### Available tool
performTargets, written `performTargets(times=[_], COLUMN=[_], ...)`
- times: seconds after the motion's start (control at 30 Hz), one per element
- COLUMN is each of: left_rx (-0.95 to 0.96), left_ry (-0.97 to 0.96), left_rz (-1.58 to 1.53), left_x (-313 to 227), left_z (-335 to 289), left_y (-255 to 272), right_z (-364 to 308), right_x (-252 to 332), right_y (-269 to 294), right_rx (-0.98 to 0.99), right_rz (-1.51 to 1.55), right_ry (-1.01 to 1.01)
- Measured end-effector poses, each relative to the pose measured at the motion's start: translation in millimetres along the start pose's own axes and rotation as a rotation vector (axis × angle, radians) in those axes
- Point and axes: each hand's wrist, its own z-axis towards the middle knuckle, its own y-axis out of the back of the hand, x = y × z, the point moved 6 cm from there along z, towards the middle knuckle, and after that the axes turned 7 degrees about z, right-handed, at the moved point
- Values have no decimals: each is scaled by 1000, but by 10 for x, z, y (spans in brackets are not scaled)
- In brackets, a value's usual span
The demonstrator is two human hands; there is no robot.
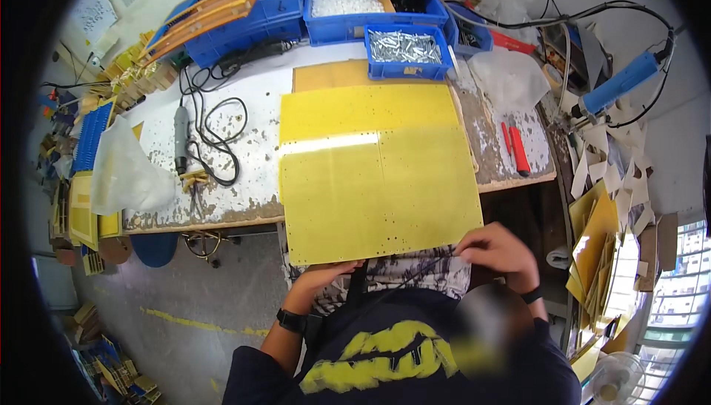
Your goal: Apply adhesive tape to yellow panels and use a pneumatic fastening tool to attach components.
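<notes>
From where I stand, the left hand [324,277] at seven o'clock seemingly steadies the drilled, yellow rectangular sheet [370,194] overhanging the worn white worktop [261,123], right hand [505,254] at four, though I cannot tell either's grip.

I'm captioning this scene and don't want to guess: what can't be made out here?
All in the head view:
- Bare left hand: its underside grip, hidden by the flat rectangular yellow sheet.
- Bare right hand: its palm, hidden by the back of the hand.
- Worn white-and-brown worktop: the part covered by the sheet.
- Dark specks on the sheet: too small to tell holes from marks.
- Patch before the dark shirt: blurred.
</notes>
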Motion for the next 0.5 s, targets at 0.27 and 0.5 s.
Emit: performTargets(times=[0.27,0.5], left_rx=[-131,-263], left_ry=[-115,-865], left_rz=[-62,1067], left_x=[240,575], left_z=[147,362], left_y=[485,519], right_z=[1541,3343], right_x=[1423,815], right_y=[1175,2170], right_rx=[-410,-495], right_rz=[-393,-759], right_ry=[388,430])
